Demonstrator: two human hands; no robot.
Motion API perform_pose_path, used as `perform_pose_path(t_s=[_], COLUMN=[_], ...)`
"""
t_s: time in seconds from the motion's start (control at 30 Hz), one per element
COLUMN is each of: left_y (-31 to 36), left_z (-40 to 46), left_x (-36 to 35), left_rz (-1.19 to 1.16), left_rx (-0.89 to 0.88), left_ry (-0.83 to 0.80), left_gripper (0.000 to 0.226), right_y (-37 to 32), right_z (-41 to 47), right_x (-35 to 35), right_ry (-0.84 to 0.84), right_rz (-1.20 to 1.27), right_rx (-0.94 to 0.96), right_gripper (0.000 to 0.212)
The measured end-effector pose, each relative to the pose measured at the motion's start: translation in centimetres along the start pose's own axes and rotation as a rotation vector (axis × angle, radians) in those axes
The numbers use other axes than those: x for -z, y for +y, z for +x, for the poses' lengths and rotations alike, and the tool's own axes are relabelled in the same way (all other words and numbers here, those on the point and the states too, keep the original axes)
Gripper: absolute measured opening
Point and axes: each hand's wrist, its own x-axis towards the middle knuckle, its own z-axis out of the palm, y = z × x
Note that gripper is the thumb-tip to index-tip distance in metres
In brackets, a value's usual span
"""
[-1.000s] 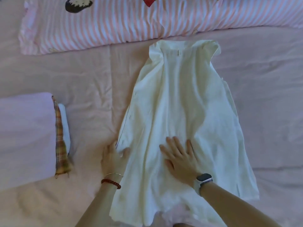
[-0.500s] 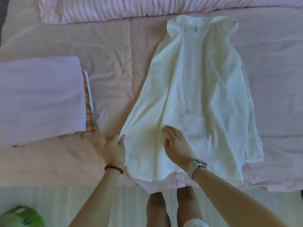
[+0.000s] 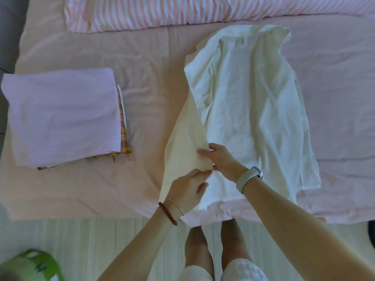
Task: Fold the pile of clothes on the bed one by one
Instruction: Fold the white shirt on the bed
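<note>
— So, where is the garment being folded?

— A white sleeveless garment [image 3: 249, 102] lies spread on the pink bed sheet [image 3: 142, 88], collar end toward the striped pillow [image 3: 182, 11], hem at the near edge of the bed. Its left side is lifted and turned inward as a cream-looking flap.

— And the hands?

— Both are at the lower part of that flap. The left hand [image 3: 187, 191] holds the fabric from the outside, fingers lying along the cloth, thumb toward the middle. The right hand [image 3: 222, 159] meets it from the other side, its fingers curled at the flap's edge; the tips are partly tucked behind the cloth, so exactly how it pinches is hard to make out. A pale watch [image 3: 248, 178] sits on the right wrist; a red beaded bracelet [image 3: 167, 212] and a thin bangle are on the left.

— Anything already folded?

— A stack [image 3: 60, 116] sits on the sheet well to the left: a lilac piece on top, a plaid piece and a white one showing only as thin edges at its right side. What those lower pieces are cannot be told.

— What is cut off?

— The pillow runs out of the top edge. A green object [image 3: 34, 264] at the bottom left is blurred and cropped. Bare legs [image 3: 213, 246] stand on the pale floor, partly hidden by the forearms.
</note>
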Motion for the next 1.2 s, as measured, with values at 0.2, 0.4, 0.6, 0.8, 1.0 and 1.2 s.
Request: perform_pose_path(t_s=[0.2, 0.4, 0.6, 0.8, 1.0, 1.2], left_y=[0.1, -1.4, -1.5, -0.5, -1.6, -3.9], left_z=[-0.4, 1.9, 5.9, 6.9, 4.6, 2.5], left_x=[-2.5, -3.1, -4.7, -3.1, 1.0, 3.1], left_rz=[-0.077, -0.159, -0.324, -0.405, -0.609, -0.671], left_rx=[0.112, 0.477, 0.687, 0.613, 0.611, 0.804], left_ry=[-0.058, 0.207, 0.131, 0.215, 0.398, 0.111], left_gripper=[0.027, 0.021, 0.023, 0.036, 0.015, 0.015], right_y=[2.2, 7.5, 10.9, 9.3, 7.9, 9.7], right_z=[-0.2, -2.2, -2.5, -3.4, -5.0, -5.2], right_x=[5.0, 10.9, 12.2, 12.3, 10.6, 9.0], right_ry=[0.522, 0.840, 0.706, 0.836, 0.808, 0.797], right_rz=[-0.083, -0.057, -0.083, 0.060, -0.051, -0.219], right_rx=[0.205, -0.008, -0.175, 0.012, 0.168, 0.011], right_gripper=[0.022, 0.025, 0.020, 0.025, 0.022, 0.040])
